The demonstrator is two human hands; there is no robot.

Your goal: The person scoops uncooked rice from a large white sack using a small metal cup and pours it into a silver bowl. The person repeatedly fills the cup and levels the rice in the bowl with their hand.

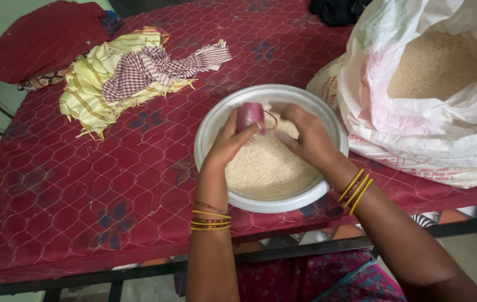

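1. Left hand [228,144] curled around a small pink cup [251,116], fingers closed on its side, tipped low over the rice [266,168].
2. Right hand [305,137] cupped just beside the cup, fingers bent and half open; touching the cup's handle or only near it, cannot tell.
3. Both hands inside the wide white bowl [208,137], resting on the red quilted bed cover [82,184] near the front edge.
4. Open plastic sack of rice [434,67] right beside the bowl, its loose lip slumped toward the rim.
5. Striped and checked cloths [132,72] well apart at the back left.
6. Likely risks: grains flicked over the rim by a hasty tilt; bowl nudged off the near edge by a leaning wrist; sack sagging and spilling if brushed by the right forearm.
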